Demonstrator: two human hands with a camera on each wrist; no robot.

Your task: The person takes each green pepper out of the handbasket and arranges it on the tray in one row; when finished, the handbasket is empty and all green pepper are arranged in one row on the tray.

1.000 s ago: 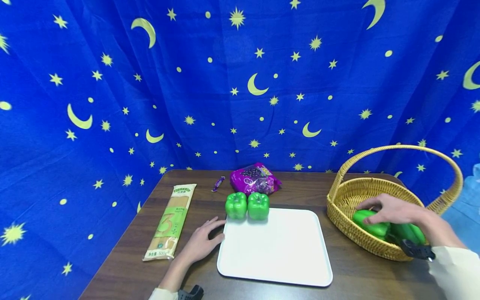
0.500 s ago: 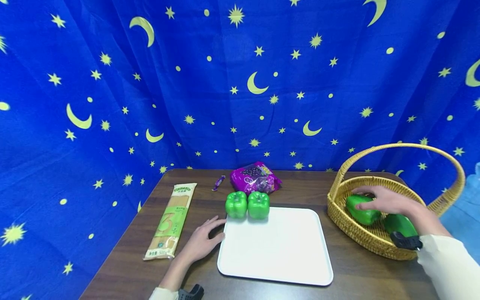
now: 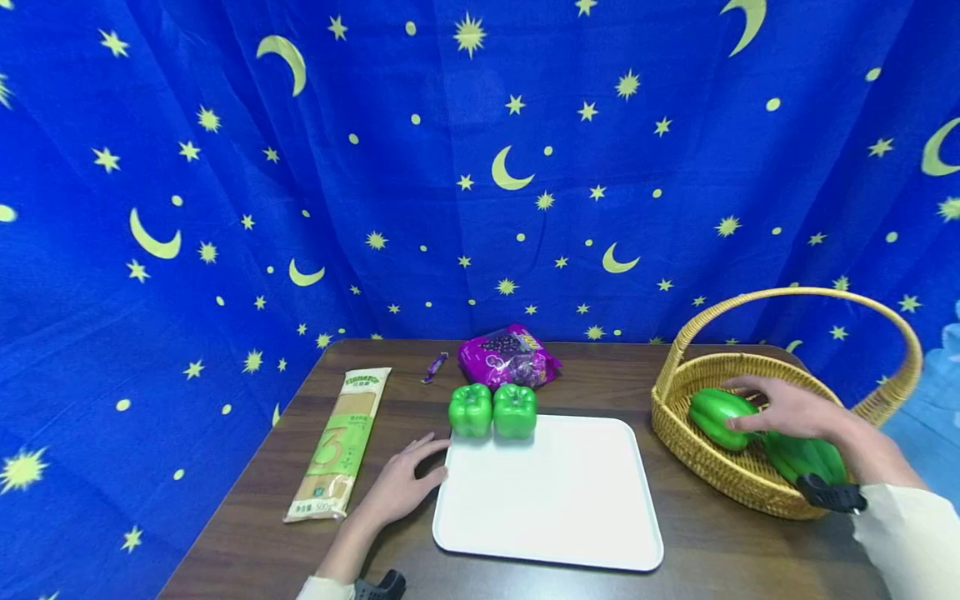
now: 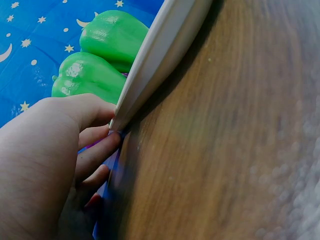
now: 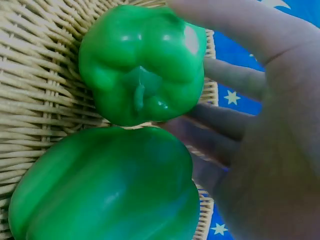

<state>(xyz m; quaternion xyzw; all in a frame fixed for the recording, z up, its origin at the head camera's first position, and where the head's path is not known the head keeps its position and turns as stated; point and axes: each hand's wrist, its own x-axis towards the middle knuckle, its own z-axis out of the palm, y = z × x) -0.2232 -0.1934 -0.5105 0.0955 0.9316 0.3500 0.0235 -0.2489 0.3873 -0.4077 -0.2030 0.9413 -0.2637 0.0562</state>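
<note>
In the head view, my left hand (image 3: 401,487) rests at the left edge of the white tray (image 3: 551,508). Thumb and fingertips touch the rim, the fingers fairly straight. Two green bell peppers (image 3: 471,410) (image 3: 516,411) stand side by side at the tray's far left corner. My right hand (image 3: 791,408) reaches into the wicker basket (image 3: 690,446). Its spread thumb and fingers are around the right end of a green bell pepper (image 5: 142,65), without a visible firm grip. Another green bell pepper (image 5: 105,185) lies nearer, beneath the right wrist, partly covered in the head view.
A purple candy bag (image 3: 510,357) lies behind the peppers, with a single wrapped candy (image 3: 435,367) to its left. A pack of noodles (image 3: 339,446) lies on the left of the wooden table (image 3: 600,375). The basket's tall handle (image 3: 795,292) arches over the right forearm.
The pepper under my right hand has moved left and away inside the basket. The hand then drew slightly right, uncovering more of it. My left hand stays at the tray.
</note>
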